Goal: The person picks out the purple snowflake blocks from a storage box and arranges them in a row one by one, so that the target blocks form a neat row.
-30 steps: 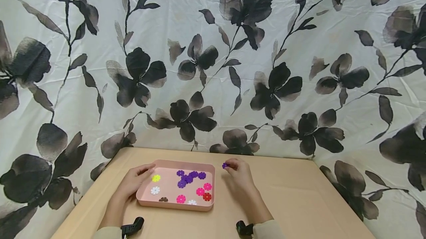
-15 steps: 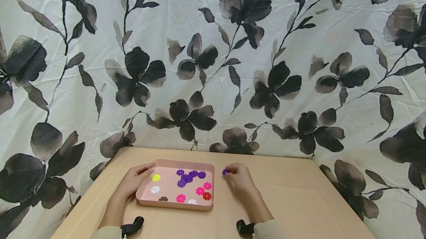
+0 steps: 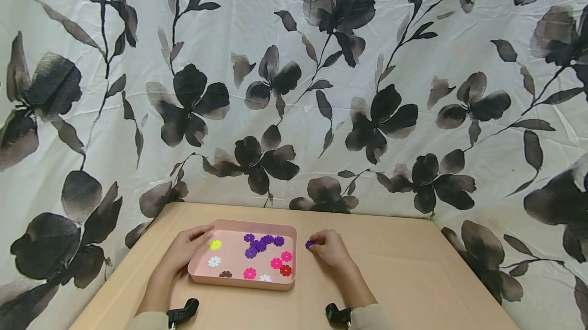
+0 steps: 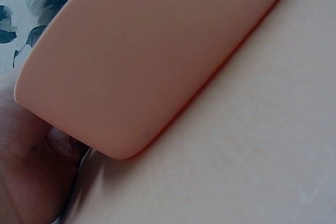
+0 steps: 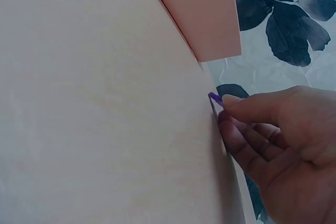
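1. We see a tan table [image 3: 413,279], its top smooth and matte, with a faint grain in the wrist views.
2. A white cloth [image 3: 294,90] printed with large black flowers and leaves hangs behind the table and runs down past both its left and right sides; it is creased in places.
3. A pink tray [image 3: 197,269] sits near the left middle of the table. Flower-shaped discs lie in it: purple ones at the far side, pink and red at the right, yellow, white and brown at the left and near side.
4. Our left hand [image 3: 184,249] rests on the tray's left rim, fingers curled over the far-left corner, holding it.
5. Our right hand [image 3: 329,248] lies on the table just right of the tray, fingertips pinching a purple disc [image 3: 310,244]; the disc is low at the tabletop, apart from the tray wall.
6. Black wrist mounts [image 3: 182,312] show at the near edge.
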Available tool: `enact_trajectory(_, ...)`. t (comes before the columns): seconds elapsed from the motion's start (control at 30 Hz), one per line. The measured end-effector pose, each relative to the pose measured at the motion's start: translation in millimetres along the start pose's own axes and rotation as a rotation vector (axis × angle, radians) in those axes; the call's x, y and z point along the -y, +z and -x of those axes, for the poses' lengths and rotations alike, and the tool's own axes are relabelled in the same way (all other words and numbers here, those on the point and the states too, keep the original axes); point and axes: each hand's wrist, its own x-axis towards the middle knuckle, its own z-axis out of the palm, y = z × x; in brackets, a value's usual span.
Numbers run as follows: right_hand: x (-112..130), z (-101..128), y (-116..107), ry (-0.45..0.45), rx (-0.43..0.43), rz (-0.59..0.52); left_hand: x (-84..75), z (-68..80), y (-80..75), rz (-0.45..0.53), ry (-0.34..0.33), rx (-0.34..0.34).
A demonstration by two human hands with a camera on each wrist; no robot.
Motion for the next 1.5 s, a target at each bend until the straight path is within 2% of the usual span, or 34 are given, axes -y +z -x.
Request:
enact_trajectory(0.3,-2.6,-0.4,0.0,-0.03,0.01,0.024,0.7,-1.1,0.3,-0.014,0.002,-0.002)
enact_trajectory(0.9,-0.1,-1.2,1.6,-0.02,0.025,0.045,1.2,-1.2,1.9,-0.008,-0.013,-0.009)
enact_trajectory(1.2,27.4,0.0,-0.4,-0.026,-0.019,-0.062,2.1,-1.2,1.5,0.002,-0.007,-0.004)
enact_trajectory(1.4,48.7,-0.6,6.5,-0.091,-0.006,-0.11,0.6,-1.8,0.5,0.006,-0.013,-0.002)
enact_trajectory(1.5,58.2,0.2,11.5,-0.084,0.016,-0.122,-0.4,-1.8,0.4,0.006,-0.017,0.0)
